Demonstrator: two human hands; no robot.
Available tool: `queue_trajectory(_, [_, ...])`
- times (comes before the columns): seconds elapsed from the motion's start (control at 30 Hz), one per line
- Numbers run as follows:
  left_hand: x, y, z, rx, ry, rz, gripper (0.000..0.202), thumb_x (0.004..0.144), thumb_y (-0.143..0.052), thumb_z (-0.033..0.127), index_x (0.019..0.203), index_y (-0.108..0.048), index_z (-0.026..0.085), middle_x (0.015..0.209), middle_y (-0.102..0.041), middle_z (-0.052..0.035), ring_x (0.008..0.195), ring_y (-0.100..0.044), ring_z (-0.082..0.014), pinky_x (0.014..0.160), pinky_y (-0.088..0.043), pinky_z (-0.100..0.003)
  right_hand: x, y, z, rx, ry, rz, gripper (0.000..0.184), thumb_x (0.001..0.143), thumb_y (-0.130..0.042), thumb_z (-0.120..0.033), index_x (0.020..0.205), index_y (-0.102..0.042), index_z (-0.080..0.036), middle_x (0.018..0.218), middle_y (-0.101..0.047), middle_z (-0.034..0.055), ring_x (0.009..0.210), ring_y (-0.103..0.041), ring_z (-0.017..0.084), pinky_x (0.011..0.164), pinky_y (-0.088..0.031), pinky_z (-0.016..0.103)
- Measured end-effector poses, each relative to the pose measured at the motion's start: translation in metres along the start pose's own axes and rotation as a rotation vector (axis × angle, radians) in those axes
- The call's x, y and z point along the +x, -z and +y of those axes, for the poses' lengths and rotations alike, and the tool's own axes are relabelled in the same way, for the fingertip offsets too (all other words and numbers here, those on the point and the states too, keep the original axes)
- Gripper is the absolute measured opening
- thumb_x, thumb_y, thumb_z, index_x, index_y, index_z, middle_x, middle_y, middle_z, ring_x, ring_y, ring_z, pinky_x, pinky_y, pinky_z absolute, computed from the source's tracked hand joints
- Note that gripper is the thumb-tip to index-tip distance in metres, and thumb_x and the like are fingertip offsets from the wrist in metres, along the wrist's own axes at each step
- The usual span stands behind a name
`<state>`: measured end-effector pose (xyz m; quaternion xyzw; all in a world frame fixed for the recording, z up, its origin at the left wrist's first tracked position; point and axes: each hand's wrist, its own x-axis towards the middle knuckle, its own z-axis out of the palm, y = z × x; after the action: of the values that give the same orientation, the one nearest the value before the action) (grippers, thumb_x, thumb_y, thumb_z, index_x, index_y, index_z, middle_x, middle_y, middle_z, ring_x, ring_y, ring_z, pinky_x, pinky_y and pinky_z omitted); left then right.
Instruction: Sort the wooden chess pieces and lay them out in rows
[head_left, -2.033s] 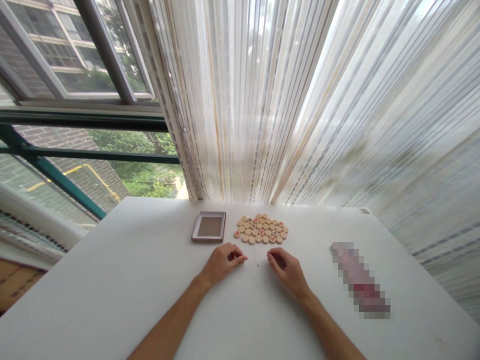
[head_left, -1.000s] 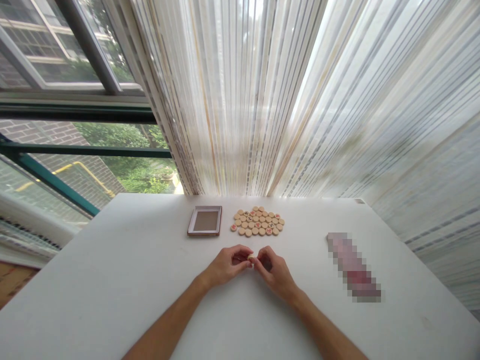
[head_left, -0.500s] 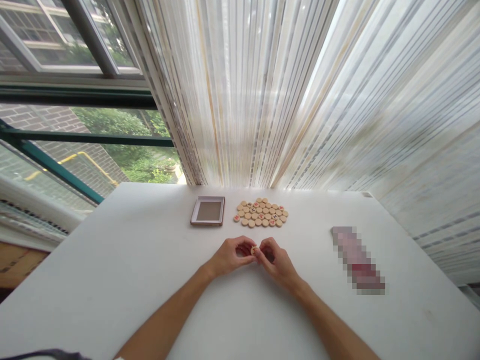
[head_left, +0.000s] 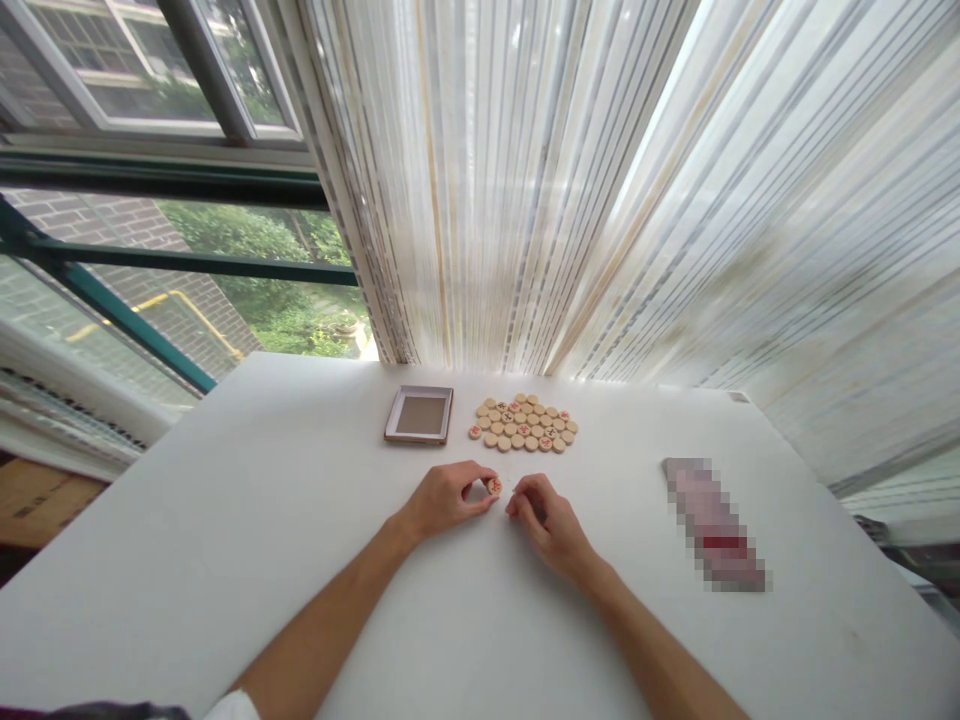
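Observation:
My left hand [head_left: 442,500] pinches a round wooden Chinese chess piece [head_left: 493,486] with red markings between thumb and fingertips. My right hand [head_left: 547,520] lies just to its right, fingers curled together, with nothing visible in them. The two hands are close but apart. Ahead of them, a flat cluster of similar wooden chess pieces [head_left: 523,423] lies packed together, some marked red and some dark. Left of that cluster sits a shallow rectangular tray [head_left: 418,414] with a pale rim and a brownish base.
Everything rests on a white table [head_left: 225,570]. A pixelated, blurred long object [head_left: 712,525] lies on the right. Sheer striped curtains [head_left: 525,200] hang behind the far edge, and a green-framed window [head_left: 172,270] stands at the left.
My hands have parted. The piece, held between both hands before, is now in my left hand alone, with its red-marked face showing. The view has tilted slightly.

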<state>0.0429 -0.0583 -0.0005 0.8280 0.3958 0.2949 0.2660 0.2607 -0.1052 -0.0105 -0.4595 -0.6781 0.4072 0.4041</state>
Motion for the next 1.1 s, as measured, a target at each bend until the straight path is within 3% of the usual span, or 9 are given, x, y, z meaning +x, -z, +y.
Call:
queue_trajectory(0.13, [0.001, 0.009, -0.008, 0.113, -0.035, 0.049, 0.028, 0.086, -0.062, 0.022, 0.113, -0.069, 0.022, 0.102, -0.073, -0.0023, 0.07, -0.06, -0.0123, 0.072, -0.049, -0.023, 0.0, -0.001, 0.001, -0.02, 0.0, 0.005, 0.011, 0.099, -0.047, -0.034, 0.104, -0.049, -0.024, 0.084, -0.069, 0.0022, 0.075, -0.067, 0.017, 0.074, -0.054, 0.031])
queue_trajectory(0.3, [-0.001, 0.011, -0.011, 0.165, -0.032, 0.023, 0.026, 0.09, -0.058, 0.022, 0.113, -0.07, 0.024, 0.103, -0.071, -0.0029, 0.078, -0.064, -0.0138, 0.076, -0.05, -0.023, 0.0, -0.002, 0.001, -0.054, 0.002, 0.001, 0.015, 0.099, -0.049, -0.034, 0.108, -0.053, -0.023, 0.085, -0.07, 0.003, 0.075, -0.067, 0.017, 0.072, -0.054, 0.03])
queue_trajectory(0.5, [-0.002, 0.012, -0.014, 0.114, -0.004, -0.001, 0.022, 0.096, -0.057, 0.031, 0.109, -0.074, 0.025, 0.1, -0.07, -0.0027, 0.079, -0.064, -0.0134, 0.075, -0.049, -0.023, 0.0, -0.001, 0.001, -0.083, 0.02, 0.0, 0.018, 0.098, -0.05, -0.031, 0.112, -0.057, -0.023, 0.086, -0.071, 0.0033, 0.075, -0.066, 0.017, 0.071, -0.053, 0.029])
queue_trajectory(0.73, [-0.002, 0.008, -0.022, -0.029, 0.098, 0.043, 0.026, 0.094, -0.061, 0.042, 0.103, -0.076, 0.022, 0.096, -0.077, -0.003, 0.075, -0.066, -0.0145, 0.073, -0.051, -0.025, 0.0, 0.0, 0.001, -0.142, 0.026, -0.009, 0.018, 0.097, -0.051, -0.03, 0.11, -0.061, -0.022, 0.085, -0.072, 0.0037, 0.075, -0.066, 0.017, 0.069, -0.053, 0.029])
queue_trajectory(0.9, [-0.001, 0.004, -0.021, 0.025, 0.092, 0.102, 0.022, 0.091, -0.066, 0.041, 0.093, -0.077, 0.022, 0.086, -0.076, -0.0004, 0.068, -0.063, -0.013, 0.068, -0.048, -0.024, 0.0, 0.001, -0.001, -0.167, 0.034, -0.012, 0.018, 0.097, -0.051, -0.029, 0.107, -0.063, -0.022, 0.087, -0.072, 0.0044, 0.075, -0.066, 0.018, 0.069, -0.053, 0.029])
queue_trajectory(1.1, [0.003, 0.001, -0.017, 0.104, 0.072, 0.14, 0.022, 0.092, -0.064, 0.04, 0.093, -0.077, 0.022, 0.086, -0.075, -0.0017, 0.067, -0.06, -0.013, 0.066, -0.046, -0.025, 0.001, 0.001, -0.004, -0.177, 0.065, -0.009, 0.018, 0.097, -0.051, -0.029, 0.104, -0.066, -0.022, 0.089, -0.073, 0.0054, 0.076, -0.067, 0.018, 0.07, -0.053, 0.029])
